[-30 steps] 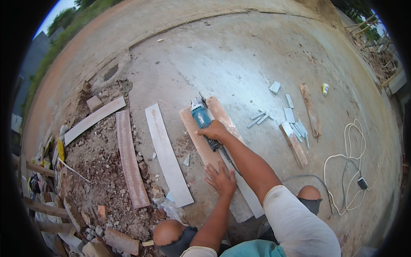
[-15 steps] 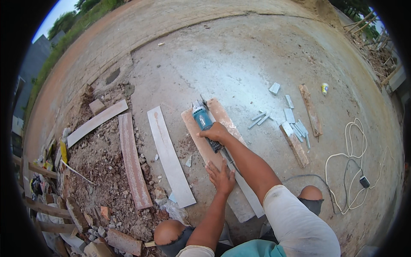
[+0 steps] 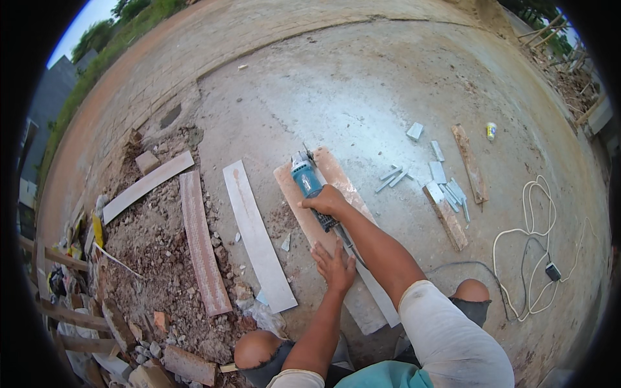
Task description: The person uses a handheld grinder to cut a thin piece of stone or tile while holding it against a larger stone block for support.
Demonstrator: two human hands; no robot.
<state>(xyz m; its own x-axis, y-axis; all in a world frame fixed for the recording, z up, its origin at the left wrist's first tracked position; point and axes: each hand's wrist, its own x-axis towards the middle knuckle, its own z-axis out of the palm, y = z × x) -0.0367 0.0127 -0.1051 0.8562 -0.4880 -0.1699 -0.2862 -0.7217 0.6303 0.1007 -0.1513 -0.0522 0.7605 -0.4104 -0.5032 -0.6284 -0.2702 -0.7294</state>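
My right hand (image 3: 325,202) is wrapped around the body of a teal angle grinder (image 3: 304,174). Its disc end points away from me, at the far end of long, dusty strips. One reddish strip (image 3: 292,197) lies under the grinder's left side; another strip (image 3: 346,187) shows to its right. Nearer to me, my left hand (image 3: 335,265) presses down on the strips with its fingers stretched out. The grinder's cord runs back beneath my right forearm. Whether the disc touches a strip is too small to tell.
Left of my hands lie a pale strip (image 3: 259,236) and a reddish strip (image 3: 206,246) beside rubble (image 3: 155,265). To the right are small cut pieces (image 3: 436,171), wooden blocks (image 3: 469,161), a small cup (image 3: 491,131) and a coiled white cord (image 3: 497,258).
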